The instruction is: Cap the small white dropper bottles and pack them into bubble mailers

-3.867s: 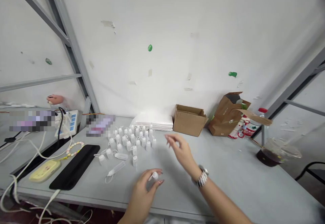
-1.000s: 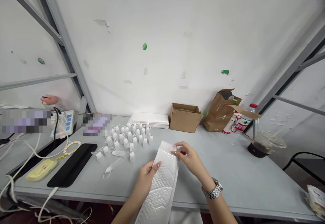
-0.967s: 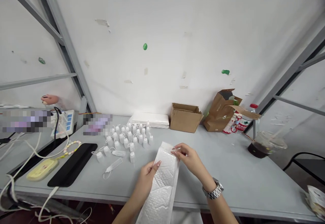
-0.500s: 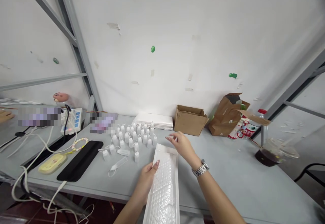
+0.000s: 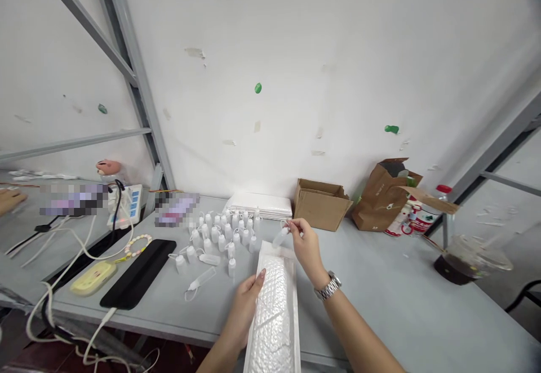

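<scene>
A white bubble mailer (image 5: 274, 319) is held by its side edge in the left hand (image 5: 245, 305), over the gray table (image 5: 380, 288). A small clear squeeze bottle (image 5: 281, 237) is pinched in a narrow grip by the right hand (image 5: 306, 246), just above the top end of the mailer, though the bottle looks a bit blurred. Many white bottles (image 5: 224, 235) are stood in a bunch just left of the mailer. A cardboard box (image 5: 322, 205) is set farther back, by the wall.
</scene>
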### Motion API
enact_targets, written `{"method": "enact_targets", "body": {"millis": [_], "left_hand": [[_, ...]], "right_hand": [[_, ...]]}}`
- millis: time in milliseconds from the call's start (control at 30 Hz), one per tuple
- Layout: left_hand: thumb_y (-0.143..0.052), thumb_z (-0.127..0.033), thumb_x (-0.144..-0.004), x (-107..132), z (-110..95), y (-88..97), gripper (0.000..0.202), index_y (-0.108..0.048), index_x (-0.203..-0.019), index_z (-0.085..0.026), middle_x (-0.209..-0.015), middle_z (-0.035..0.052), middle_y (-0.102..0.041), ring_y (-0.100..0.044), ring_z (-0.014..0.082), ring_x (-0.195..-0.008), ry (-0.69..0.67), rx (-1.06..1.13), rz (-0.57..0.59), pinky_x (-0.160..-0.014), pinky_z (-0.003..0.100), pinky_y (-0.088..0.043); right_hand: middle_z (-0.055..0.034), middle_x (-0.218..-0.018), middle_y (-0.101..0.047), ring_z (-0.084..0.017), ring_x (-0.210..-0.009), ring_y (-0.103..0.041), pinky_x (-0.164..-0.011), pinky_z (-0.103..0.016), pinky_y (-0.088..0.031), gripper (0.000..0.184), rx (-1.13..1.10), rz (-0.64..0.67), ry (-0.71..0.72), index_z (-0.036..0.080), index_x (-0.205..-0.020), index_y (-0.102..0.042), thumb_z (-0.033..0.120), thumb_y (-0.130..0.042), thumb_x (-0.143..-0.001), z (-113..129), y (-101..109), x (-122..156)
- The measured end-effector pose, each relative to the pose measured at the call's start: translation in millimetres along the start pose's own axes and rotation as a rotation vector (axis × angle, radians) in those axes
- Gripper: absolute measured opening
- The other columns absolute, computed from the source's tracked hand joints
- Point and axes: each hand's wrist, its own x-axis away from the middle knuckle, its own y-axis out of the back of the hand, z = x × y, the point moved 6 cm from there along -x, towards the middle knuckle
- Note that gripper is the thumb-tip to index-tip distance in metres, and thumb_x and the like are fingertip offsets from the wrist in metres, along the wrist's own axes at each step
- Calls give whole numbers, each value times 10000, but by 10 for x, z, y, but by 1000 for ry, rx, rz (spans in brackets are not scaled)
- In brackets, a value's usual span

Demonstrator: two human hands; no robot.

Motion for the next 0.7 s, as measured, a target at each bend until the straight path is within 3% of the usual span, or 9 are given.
{"method": "enact_targets", "body": {"millis": [133,333,433,567,633,700], "left_hand": [[-701,-552,-591,-55,15,-59,467,-694,-813,-141,-754,61,-719,-633,253,-827,-10,18,37,-756,306,-437],[-701,-544,-595,-124,76,-186,471,-692,-814,-127,-733,61,-717,-641,237,-761,-17,48,79,-689,290,-447],[-691,-551,-602,-138,82,-191,480,-691,-826,-126,-741,64,-717,-641,233,-743,-23,41,62,-684,293,-450],[-702,-553,-585,-150,91,-160,484,-688,-819,-130,-727,59,-712,-634,234,-739,-18,46,59,-676,293,-446],[-698,-554,-588,-151,88,-135,469,-683,-790,-131,-695,48,-703,-629,228,-724,-28,32,40,-659,283,-437],[-688,-567,-592,-142,77,-115,465,-674,-751,-129,-665,40,-693,-624,224,-707,-41,3,8,-640,274,-427]], "right_hand": [[-47,-751,-660,-193,-722,-581,-685,-308,-422,254,-37,17,-82,195,-728,-583,397,-471,-833,-95,141,155],[-20,-578,-629,-167,-537,-558,-524,-269,-411,283,-44,146,-203,180,-681,-585,445,-534,-764,-310,74,207],[24,-498,-561,-134,-477,-491,-472,-242,-349,301,7,227,-191,190,-570,-565,441,-581,-734,-310,59,246],[57,-385,-377,-93,-401,-334,-419,-240,-247,490,81,332,-135,203,-365,-415,477,-581,-735,-247,39,268],[43,-418,-391,-105,-442,-357,-456,-247,-273,495,117,317,-103,205,-356,-410,465,-602,-731,-190,14,216],[10,-528,-490,-137,-541,-442,-545,-260,-330,394,157,258,-47,205,-435,-512,429,-615,-743,-93,-56,125]]}}
